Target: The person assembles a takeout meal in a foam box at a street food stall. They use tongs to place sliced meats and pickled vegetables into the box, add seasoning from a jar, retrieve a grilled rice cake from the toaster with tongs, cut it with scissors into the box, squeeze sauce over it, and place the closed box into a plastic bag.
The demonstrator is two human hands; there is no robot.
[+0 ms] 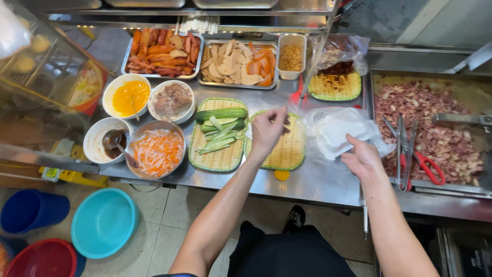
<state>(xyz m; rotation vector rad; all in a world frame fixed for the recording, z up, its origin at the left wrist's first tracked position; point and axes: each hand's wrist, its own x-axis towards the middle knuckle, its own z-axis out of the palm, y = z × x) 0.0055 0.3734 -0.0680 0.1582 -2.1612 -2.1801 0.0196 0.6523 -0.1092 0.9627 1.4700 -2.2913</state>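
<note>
My left hand (267,128) hovers over an empty woven tray (289,151) in the middle of the steel counter, fingers pinched together; whether they hold anything I cannot tell. To its left lies a second woven tray (218,159) with whole and sliced cucumber (221,114). My right hand (361,156) rests at the edge of a clear plastic bag (338,128) holding something white, fingers curled on the plastic.
Bowls of shredded carrot (158,151), brown sauce (105,139), yellow sauce (129,97) and minced meat (171,100) stand at left. Sausage and sliced-meat trays sit behind. A griddle of chopped meat (425,118) with tongs and red scissors (423,161) is at right. Basins are on the floor.
</note>
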